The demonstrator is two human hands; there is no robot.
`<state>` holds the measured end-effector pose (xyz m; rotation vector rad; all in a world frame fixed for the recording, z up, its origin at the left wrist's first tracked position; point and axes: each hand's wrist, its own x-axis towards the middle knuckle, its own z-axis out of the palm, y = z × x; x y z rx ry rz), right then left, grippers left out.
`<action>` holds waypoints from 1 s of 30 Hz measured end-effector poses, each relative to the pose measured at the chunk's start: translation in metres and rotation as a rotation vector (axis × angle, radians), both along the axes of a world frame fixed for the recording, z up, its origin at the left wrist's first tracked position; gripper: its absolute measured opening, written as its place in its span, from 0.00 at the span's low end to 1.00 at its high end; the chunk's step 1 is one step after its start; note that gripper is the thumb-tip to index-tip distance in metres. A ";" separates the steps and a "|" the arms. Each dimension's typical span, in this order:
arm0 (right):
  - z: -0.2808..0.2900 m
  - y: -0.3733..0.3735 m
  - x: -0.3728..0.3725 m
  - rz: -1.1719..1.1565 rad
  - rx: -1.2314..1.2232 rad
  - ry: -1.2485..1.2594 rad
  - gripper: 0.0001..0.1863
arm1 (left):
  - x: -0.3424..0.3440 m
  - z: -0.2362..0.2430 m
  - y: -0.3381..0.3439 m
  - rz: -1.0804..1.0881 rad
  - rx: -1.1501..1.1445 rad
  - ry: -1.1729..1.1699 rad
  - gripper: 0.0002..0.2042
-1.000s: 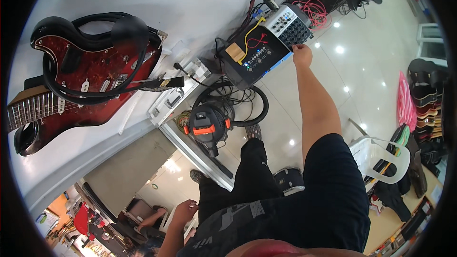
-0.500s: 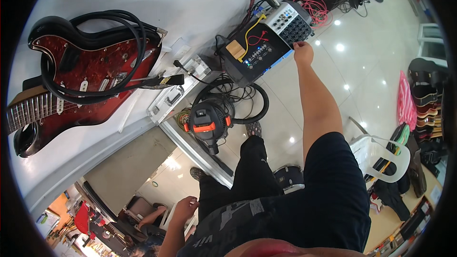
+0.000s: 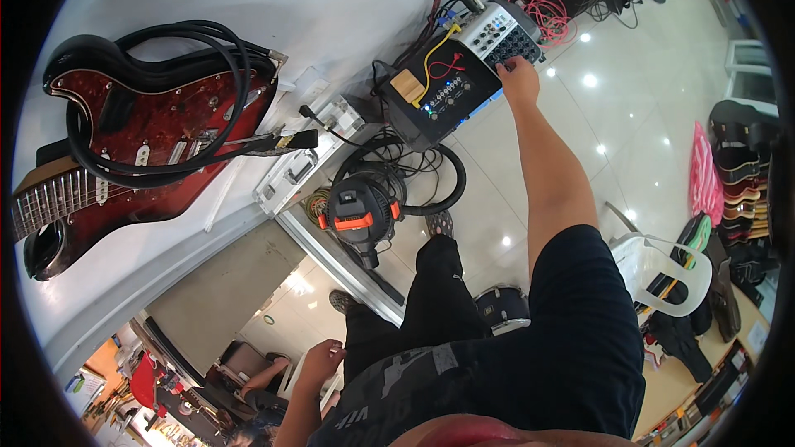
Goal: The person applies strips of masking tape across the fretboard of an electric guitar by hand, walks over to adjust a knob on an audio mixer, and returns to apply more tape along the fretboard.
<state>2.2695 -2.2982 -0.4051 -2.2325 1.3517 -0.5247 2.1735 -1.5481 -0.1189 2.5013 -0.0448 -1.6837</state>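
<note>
Vs half a second ago: right hand (image 3: 519,83) has slid up-left, off the near corner of the mixer (image 3: 495,35) and in over the near edge of its knob field. Left hand (image 3: 326,357) basically unchanged.

Mixer: silver-white panel, dark section full of small knobs closest to the right hand, sits on the far right end of the black amp (image 3: 443,99). Amp is just left of the right hand, small blue lights lit on its knob row; yellow cable (image 3: 428,66) across its top, wood block (image 3: 407,88) at its far left.

Right hand: fingers bunched, tips at the knobs. Can't tell if they're gripping one. Left hand: hangs low by the body, fingers part-curled, can't tell if it holds anything. Vacuum cleaner (image 3: 356,207) on the floor between the two.
</note>
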 end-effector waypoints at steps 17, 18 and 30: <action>0.009 -0.011 0.016 0.054 0.152 0.249 0.13 | -0.002 -0.001 -0.003 0.044 0.010 0.006 0.18; 0.009 -0.011 0.016 0.054 0.153 0.249 0.13 | -0.003 -0.001 -0.004 0.044 0.015 0.006 0.18; -0.011 -0.006 -0.025 -0.080 0.198 0.189 0.19 | -0.006 0.003 -0.007 0.059 0.013 0.012 0.18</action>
